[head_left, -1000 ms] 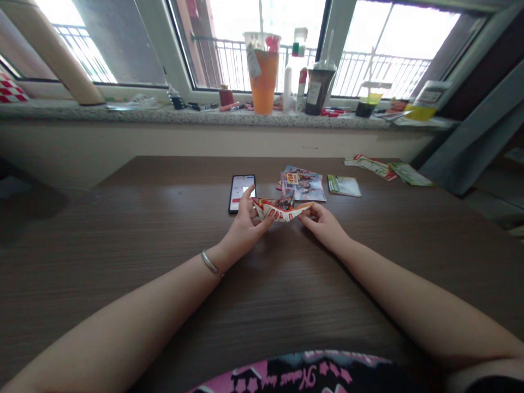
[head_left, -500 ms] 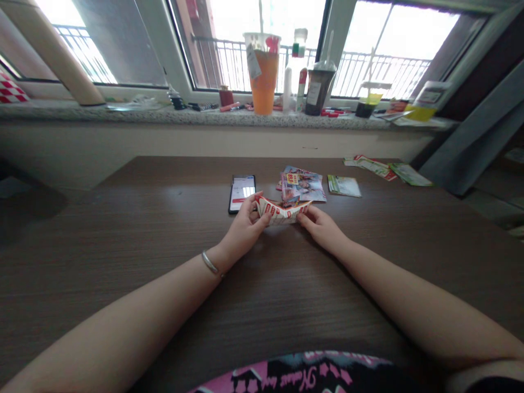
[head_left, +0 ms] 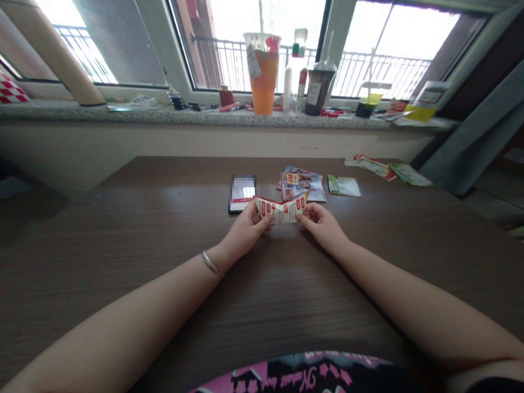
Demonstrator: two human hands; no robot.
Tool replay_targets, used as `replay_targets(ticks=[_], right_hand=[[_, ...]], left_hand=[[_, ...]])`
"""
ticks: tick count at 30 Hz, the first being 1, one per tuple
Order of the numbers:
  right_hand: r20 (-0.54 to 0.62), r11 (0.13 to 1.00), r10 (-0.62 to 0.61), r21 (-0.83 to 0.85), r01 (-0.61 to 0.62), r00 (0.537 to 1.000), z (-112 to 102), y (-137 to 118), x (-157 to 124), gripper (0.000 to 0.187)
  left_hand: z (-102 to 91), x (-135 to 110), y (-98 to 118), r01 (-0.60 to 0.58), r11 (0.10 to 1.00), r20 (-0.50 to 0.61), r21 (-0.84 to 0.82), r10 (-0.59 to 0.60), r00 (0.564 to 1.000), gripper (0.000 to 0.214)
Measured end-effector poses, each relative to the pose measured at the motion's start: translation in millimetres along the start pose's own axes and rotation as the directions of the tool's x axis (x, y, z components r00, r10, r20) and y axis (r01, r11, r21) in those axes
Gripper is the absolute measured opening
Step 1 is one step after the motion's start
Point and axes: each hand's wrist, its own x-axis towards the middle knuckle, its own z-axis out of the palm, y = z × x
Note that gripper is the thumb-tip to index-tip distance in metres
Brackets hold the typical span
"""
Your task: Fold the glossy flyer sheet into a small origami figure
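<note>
A folded paper flyer (head_left: 281,210), white with red marks, stands on edge between my two hands over the brown table (head_left: 143,229). My left hand (head_left: 244,234) pinches its left end, thumb on the near face. At its right end my right hand (head_left: 323,225) pinches it the same way. A silver bangle (head_left: 209,263) circles my left wrist. Just behind the flyer a phone (head_left: 242,192) lies flat with its screen lit.
Colourful leaflets (head_left: 303,184) and a green card (head_left: 344,185) lie behind the flyer; more papers (head_left: 370,165) sit far right. The stone window sill (head_left: 123,113) carries an orange drink cup (head_left: 263,72), a dark drink cup (head_left: 318,86), bottles and small clutter.
The flyer was held wide and flat with its ends spread; my hands have drawn closer together and tipped it upright into a narrower fold. My left index finger no longer sticks up.
</note>
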Motion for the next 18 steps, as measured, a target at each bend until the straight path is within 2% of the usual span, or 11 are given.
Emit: replay_targets(ticks=[7,14,18], right_hand=[[-0.019,1.000,0.003,0.013,-0.002,1.000,-0.4,0.7,0.3,0.032],[-0.101,0.993,0.054,0.112,-0.042,0.993,-0.2,2.1,0.5,0.049],[-0.064,0.995,0.074,0.066,-0.070,0.995,-0.5,2.3,0.0,0.046]], left_hand=[[-2.3,0.1,-1.3,0.058,0.996,-0.021,0.073,-0.057,0.998,0.038],[-5.2,0.4,-1.4,0.065,0.993,-0.036,0.094,-0.062,0.997,0.040],[-5.1,0.3,-2.0,0.061,0.991,-0.029,0.118,-0.058,0.998,0.041]])
